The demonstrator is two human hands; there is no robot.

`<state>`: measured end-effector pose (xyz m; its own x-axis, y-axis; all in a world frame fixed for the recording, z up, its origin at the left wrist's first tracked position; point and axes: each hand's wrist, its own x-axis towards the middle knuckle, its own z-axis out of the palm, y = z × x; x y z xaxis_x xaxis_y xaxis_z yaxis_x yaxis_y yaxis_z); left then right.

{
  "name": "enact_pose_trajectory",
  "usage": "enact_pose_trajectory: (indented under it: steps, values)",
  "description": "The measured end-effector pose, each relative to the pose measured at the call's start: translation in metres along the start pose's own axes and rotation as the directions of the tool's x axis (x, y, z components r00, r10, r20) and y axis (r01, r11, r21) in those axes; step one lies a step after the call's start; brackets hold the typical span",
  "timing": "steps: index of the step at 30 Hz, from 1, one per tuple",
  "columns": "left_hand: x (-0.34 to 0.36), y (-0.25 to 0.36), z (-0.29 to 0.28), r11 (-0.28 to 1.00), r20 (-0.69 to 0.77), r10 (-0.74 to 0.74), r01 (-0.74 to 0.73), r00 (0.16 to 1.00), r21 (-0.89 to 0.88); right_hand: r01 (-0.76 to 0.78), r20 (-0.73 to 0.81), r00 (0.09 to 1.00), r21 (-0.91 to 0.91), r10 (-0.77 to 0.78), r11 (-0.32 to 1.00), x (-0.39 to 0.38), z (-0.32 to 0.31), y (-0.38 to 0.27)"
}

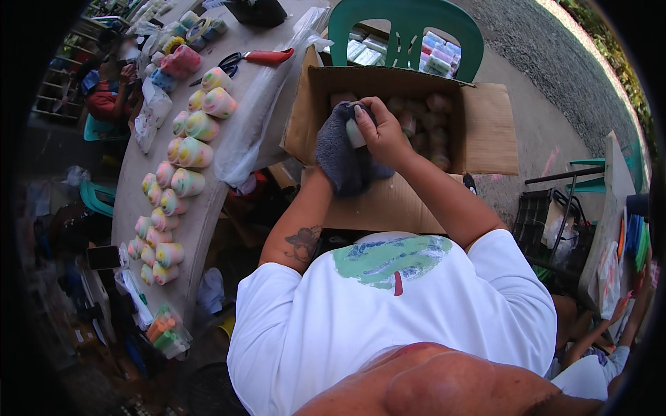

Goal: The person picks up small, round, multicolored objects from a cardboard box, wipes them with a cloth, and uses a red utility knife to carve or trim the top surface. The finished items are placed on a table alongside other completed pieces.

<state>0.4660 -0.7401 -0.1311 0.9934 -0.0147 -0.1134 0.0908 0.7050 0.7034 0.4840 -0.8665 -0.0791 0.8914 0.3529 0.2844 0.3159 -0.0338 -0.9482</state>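
Over the open cardboard box (pixel 485 132), a dark grey cloth (pixel 336 156) covers most of my left hand, whose fingers are hidden in its folds. Between the cloth and my right hand (pixel 383 133) is a small whitish cylinder (pixel 355 134), partly covered by both. The fingers of my right hand are closed about its upper end, thumb pressed on the near side. Several small rounded pieces (pixel 438 121) lie inside the box, in shadow beyond my right hand. My left forearm (pixel 295 222) comes up from the lower left.
Left of the box, a curved table (pixel 208 243) bears rows of pastel-spotted cups (pixel 191 152), red-handled scissors (pixel 267 57) and clear plastic sheeting (pixel 250 132). A green chair (pixel 406 21) holds wrapped packs behind the box. People sit at the far left and lower right.
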Motion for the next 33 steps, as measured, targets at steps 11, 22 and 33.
enact_pose_trajectory:
  steps: [11, 22, 33]
  values:
    - [-0.031, 0.055, 0.048, 0.038, 0.565, 0.320, -0.607, 0.760, 0.794, -0.584, 0.114, 0.673, 0.688, 0.731, 0.430, 0.014, -0.026, 0.045]
    - [-0.015, 0.008, -0.013, -0.468, 0.720, 0.108, -0.604, 0.685, 0.645, 0.390, 0.286, 0.898, -0.164, -0.335, 0.906, -0.015, -0.022, -0.017]
    - [-0.006, 0.013, -0.003, 0.125, 0.277, 0.428, -0.360, 0.860, 0.925, -0.319, -0.093, 0.945, -0.064, 0.313, 0.946, 0.028, 0.003, -0.010]
